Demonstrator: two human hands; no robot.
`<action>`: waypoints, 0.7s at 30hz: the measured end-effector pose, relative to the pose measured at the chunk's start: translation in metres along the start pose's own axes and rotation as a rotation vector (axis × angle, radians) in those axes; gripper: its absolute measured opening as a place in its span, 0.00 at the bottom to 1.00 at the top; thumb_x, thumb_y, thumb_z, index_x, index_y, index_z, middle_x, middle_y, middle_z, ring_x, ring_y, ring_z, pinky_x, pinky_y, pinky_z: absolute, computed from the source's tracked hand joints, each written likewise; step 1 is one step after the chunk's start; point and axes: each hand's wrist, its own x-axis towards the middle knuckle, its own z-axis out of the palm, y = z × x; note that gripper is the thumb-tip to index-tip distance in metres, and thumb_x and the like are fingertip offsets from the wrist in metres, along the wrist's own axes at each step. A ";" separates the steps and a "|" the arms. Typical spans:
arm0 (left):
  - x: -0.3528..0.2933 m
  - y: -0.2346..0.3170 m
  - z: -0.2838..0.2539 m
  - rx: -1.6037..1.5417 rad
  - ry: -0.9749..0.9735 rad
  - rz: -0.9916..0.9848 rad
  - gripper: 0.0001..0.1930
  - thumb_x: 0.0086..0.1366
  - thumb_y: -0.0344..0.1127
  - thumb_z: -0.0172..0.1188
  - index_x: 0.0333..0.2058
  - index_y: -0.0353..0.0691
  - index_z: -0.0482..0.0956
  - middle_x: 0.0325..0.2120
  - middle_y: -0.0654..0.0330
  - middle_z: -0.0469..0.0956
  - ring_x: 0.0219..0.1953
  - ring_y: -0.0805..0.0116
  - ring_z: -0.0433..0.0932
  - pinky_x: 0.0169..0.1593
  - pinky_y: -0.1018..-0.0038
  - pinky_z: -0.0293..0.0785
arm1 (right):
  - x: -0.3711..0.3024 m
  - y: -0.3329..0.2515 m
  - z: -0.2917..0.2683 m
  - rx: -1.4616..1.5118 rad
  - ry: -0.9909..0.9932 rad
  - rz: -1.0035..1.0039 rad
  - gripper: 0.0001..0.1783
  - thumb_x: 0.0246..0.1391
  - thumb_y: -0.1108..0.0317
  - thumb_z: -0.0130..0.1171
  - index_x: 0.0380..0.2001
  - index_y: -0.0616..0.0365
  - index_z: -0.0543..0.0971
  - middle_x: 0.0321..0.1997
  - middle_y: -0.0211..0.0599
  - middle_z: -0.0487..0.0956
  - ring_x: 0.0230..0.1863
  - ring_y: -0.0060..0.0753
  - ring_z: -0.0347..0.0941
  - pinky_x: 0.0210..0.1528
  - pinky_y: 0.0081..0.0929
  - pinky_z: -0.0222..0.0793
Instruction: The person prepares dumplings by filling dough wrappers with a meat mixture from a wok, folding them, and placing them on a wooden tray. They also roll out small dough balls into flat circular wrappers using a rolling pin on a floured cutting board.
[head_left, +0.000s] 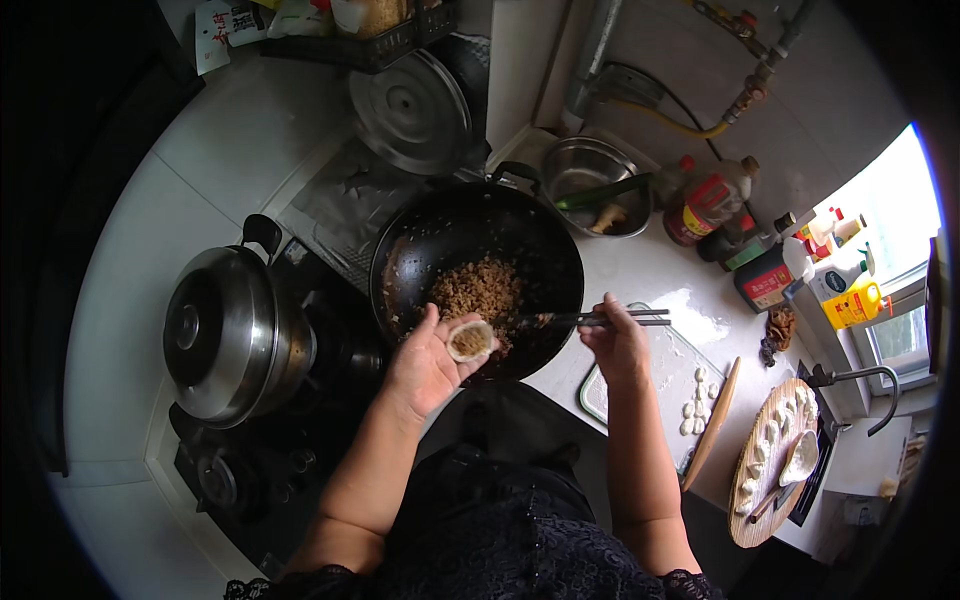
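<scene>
We pinch the chopsticks [565, 320] between the thumb and fingers of our right hand [615, 342]. Our left hand [418, 368] lies palm up, thumb apart, fingers held together beneath a round wrapper [454, 349] with filling [470, 342] in it. Behind it the wok [412, 225] bears loose mince [478, 288]; our left hand hides part of its near rim. A lidded pot [218, 335] stands left, a steel bowl [568, 168] beyond the wok, and a board [650, 375] with dough pieces [690, 412] and a rolling pin [714, 425] right. The chopsticks' long axis runs nearly level, left to right, across the wok's right rim, blurred tips pointing left; we cannot tell whether they touch the mince.
</scene>
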 end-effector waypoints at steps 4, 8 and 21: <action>-0.002 0.019 -0.008 -0.005 0.047 0.078 0.33 0.71 0.59 0.40 0.55 0.31 0.67 0.51 0.46 0.74 0.57 0.46 0.71 0.59 0.60 0.70 | 0.002 0.006 0.002 -0.331 0.178 -0.154 0.23 0.58 0.53 0.61 0.37 0.67 0.76 0.30 0.41 0.80 0.26 0.32 0.81 0.28 0.22 0.77; -0.001 0.017 0.000 -0.023 0.013 0.047 0.33 0.71 0.59 0.40 0.56 0.31 0.67 0.53 0.45 0.73 0.57 0.46 0.71 0.59 0.59 0.70 | -0.003 0.017 0.003 -0.389 0.184 -0.150 0.27 0.57 0.49 0.62 0.38 0.70 0.78 0.35 0.42 0.80 0.32 0.30 0.80 0.31 0.24 0.76; 0.014 -0.025 0.044 0.083 -0.139 -0.169 0.34 0.72 0.59 0.35 0.56 0.31 0.68 0.52 0.46 0.74 0.55 0.47 0.74 0.57 0.61 0.72 | -0.038 0.054 -0.041 -0.584 0.153 -0.480 0.13 0.49 0.69 0.70 0.24 0.59 0.74 0.21 0.26 0.71 0.18 0.16 0.65 0.19 0.17 0.59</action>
